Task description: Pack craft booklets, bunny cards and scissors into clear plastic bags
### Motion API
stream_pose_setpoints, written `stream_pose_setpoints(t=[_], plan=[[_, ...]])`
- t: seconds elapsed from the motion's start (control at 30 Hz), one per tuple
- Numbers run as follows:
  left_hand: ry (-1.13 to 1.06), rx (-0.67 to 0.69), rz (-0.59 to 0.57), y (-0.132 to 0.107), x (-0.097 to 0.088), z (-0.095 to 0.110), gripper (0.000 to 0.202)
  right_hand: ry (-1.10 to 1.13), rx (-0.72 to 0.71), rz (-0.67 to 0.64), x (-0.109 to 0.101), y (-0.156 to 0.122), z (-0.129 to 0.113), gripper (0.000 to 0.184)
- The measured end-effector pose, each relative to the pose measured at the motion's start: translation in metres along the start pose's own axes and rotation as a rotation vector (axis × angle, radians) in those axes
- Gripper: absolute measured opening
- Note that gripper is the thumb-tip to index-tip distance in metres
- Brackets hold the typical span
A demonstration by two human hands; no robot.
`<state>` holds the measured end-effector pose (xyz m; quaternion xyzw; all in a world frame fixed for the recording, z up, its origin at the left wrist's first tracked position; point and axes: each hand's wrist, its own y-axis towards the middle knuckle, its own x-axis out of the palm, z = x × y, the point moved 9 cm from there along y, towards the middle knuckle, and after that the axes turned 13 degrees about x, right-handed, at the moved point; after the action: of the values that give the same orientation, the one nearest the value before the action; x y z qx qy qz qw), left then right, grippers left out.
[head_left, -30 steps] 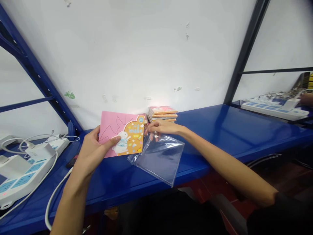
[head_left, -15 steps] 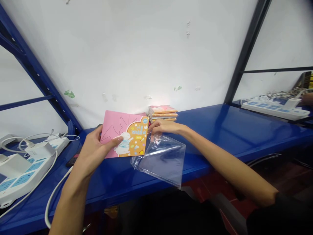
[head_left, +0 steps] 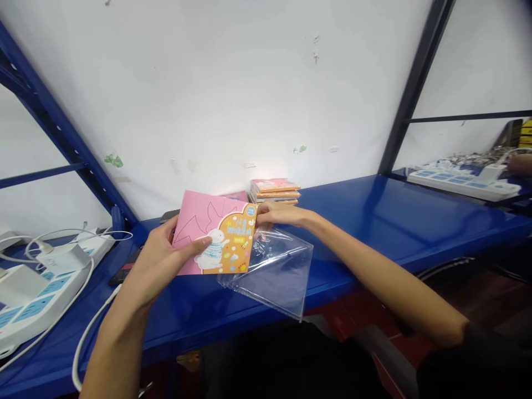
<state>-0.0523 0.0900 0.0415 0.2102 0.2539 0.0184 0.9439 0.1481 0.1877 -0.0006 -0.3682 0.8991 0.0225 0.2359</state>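
The pink-and-orange card with a white rabbit printed on its orange half is now further right than a moment ago, and its orange corner has reached the right hand. Its lower right edge now overlaps the top of the clear plastic bag, so card and bag are touching, with no gap left between them (the film is glossy, so its exact edge is hard to trace).

The left hand pinches the card near its lower left, thumb on the printed face and fingers behind it. The right hand's fingers are pressed together along the bag's upper edge, seemingly pinching it, though the exact grip is hard to tell through the film. Both hands hold their things above the front part of the blue steel shelf.

Behind the hands, a stack of booklets lies on that shelf. Toward its left end are a white power strip, a white charger and a white cable. At its far right end lie a second power strip and another person's hand (apart from this work).
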Motion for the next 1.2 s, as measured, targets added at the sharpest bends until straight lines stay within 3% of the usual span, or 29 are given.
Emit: stream_pose_setpoints(t=[0.5,0.83,1.03,1.2], plan=[[-0.055,-0.068,-0.019,-0.003,-0.001,0.001,0.062,0.051,0.031,0.019,-0.003,-0.003,0.002,0.022],[-0.103,-0.063,-0.083,-0.004,0.0,-0.004,0.057,0.28,0.074,0.016,-0.014,-0.001,0.01,0.034],[-0.106,-0.092,-0.065,-0.003,-0.001,-0.004,0.06,0.397,0.075,-0.153,-0.006,-0.009,0.003,0.033],[-0.1,-0.116,-0.036,-0.004,-0.005,-0.004,0.058,0.441,0.012,-0.215,0.0,-0.015,-0.004,0.051]])
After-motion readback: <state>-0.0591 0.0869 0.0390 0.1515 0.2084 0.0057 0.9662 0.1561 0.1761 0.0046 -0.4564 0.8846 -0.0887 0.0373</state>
